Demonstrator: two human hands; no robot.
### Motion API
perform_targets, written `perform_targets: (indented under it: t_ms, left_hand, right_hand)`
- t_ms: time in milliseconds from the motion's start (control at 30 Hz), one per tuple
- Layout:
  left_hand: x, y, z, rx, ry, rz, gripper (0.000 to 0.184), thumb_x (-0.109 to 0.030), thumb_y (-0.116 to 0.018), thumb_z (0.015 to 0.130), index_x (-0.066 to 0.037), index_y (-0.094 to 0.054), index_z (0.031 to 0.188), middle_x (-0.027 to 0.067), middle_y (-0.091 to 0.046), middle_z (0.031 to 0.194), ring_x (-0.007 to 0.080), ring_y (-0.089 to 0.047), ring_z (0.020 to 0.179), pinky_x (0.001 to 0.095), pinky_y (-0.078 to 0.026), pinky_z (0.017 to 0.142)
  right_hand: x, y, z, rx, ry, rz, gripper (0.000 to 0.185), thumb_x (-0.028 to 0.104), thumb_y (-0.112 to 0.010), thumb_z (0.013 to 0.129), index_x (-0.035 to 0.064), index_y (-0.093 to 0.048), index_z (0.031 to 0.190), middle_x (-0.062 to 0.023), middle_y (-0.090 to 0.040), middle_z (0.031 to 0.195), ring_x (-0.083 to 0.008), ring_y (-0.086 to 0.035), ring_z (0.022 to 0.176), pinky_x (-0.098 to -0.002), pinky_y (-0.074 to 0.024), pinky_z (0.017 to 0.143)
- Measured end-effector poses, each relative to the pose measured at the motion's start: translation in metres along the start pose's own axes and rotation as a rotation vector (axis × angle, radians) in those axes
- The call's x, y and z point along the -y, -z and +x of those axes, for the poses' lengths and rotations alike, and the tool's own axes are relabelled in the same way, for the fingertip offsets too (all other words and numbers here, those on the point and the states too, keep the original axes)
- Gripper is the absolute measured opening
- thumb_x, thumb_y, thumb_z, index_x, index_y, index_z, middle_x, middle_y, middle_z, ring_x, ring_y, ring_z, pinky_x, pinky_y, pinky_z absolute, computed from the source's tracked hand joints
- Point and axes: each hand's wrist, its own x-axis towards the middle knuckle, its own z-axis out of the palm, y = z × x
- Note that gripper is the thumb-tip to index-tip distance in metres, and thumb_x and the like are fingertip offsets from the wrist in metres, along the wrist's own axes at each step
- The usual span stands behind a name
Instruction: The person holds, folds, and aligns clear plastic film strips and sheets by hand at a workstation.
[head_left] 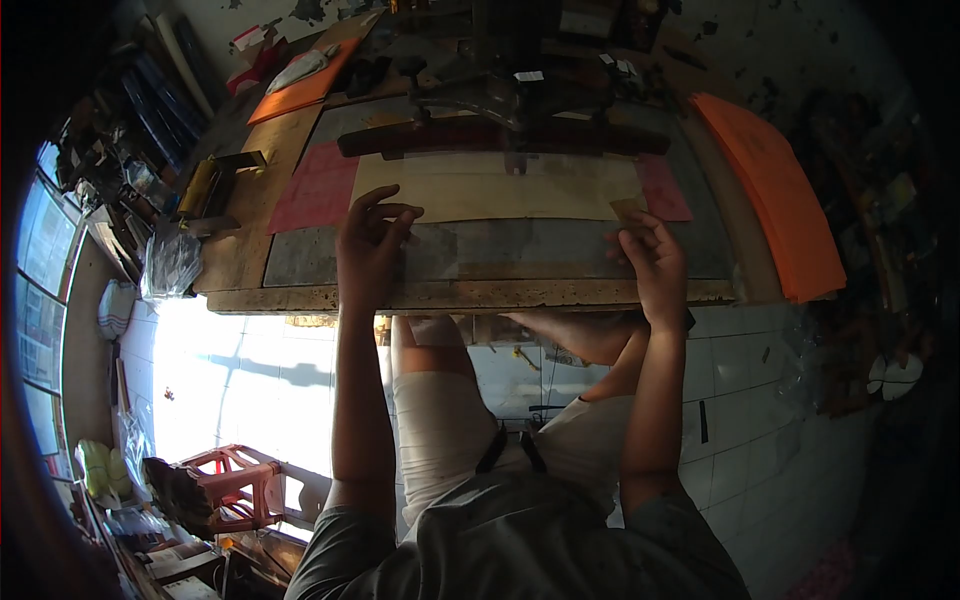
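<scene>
A pale yellow sheet (480,190) lies across the grey work surface, partly under a dark press bar (500,136). Pink sheets show at its left (315,185) and right (660,185) ends. My left hand (370,245) hovers by the yellow sheet's near left corner, its fingers loosely curled and apart, with nothing visible in them. At the near right corner, my right hand (655,260) has thumb and fingers closed beside a small darker yellow flap (627,207), which looks like the raised corner of that sheet. The exact grip is partly hidden by the fingers.
An orange stack (775,200) lies along the table's right edge. Another orange sheet (305,85) with a pale cloth (300,68) is at the far left. A brass-coloured roller (203,188) sits on the left side. The wooden front edge (470,296) runs before my knees.
</scene>
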Motion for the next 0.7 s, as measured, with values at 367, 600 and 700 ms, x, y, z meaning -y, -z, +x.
perform_targets:
  t_ms: [367, 600, 700]
  left_hand:
    - [0.000, 0.004, -0.004, 0.090, -0.075, -0.048, 0.043, -0.013, -0.067, 0.098, -0.004, -0.053, 0.137, 0.0066, -0.073, 0.098, 0.0107, -0.068, 0.078, 0.0213, -0.047, 0.063]
    - [-0.008, 0.003, 0.002, 0.128, 0.007, -0.010, 0.025, -0.020, -0.067, 0.100, -0.003, -0.061, 0.117, 0.0088, -0.073, 0.096, 0.0125, -0.070, 0.076, 0.0236, -0.048, 0.062]
    - [-0.042, 0.002, 0.010, 0.135, -0.097, 0.003, 0.023, -0.022, -0.066, 0.101, -0.002, -0.061, 0.113, 0.0098, -0.074, 0.096, 0.0132, -0.070, 0.075, 0.0240, -0.049, 0.062]
  right_hand:
    - [-0.002, 0.002, -0.001, 0.006, 0.018, 0.022, 0.029, 0.016, -0.064, 0.102, 0.0003, -0.060, 0.126, -0.0082, -0.074, 0.101, -0.0104, -0.067, 0.084, -0.0249, -0.0504, 0.077]
    - [0.007, 0.001, 0.006, 0.054, 0.079, 0.087, 0.029, 0.023, -0.067, 0.100, 0.0025, -0.063, 0.120, -0.0063, -0.073, 0.098, -0.0096, -0.066, 0.082, -0.0242, -0.0493, 0.074]
    - [0.033, 0.003, 0.018, 0.033, 0.149, 0.072, 0.026, 0.023, -0.067, 0.100, 0.0029, -0.066, 0.116, -0.0056, -0.074, 0.096, -0.0083, -0.065, 0.079, -0.0235, -0.0480, 0.072]
